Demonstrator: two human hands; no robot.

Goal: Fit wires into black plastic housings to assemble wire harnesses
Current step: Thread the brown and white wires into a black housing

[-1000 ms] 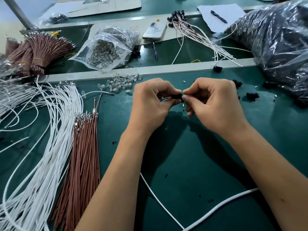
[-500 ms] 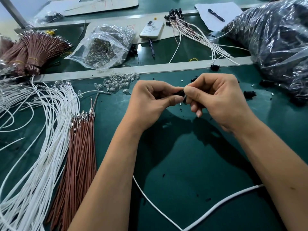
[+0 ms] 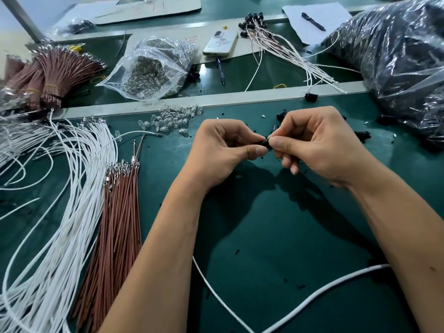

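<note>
Green bench mat [image 3: 276, 236] is lying under both hands, where the left hand [image 3: 223, 152] and right hand [image 3: 319, 145] are pinching one black housing [image 3: 264, 142] between their fingertips, risking a crooked, half-seated wire if the tiny part twists.

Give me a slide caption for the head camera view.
Both hands, left and right, pinch a black housing above the green mat.

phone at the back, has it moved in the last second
No. The phone lies in the same spot on the cardboard, just above the pen.
</note>
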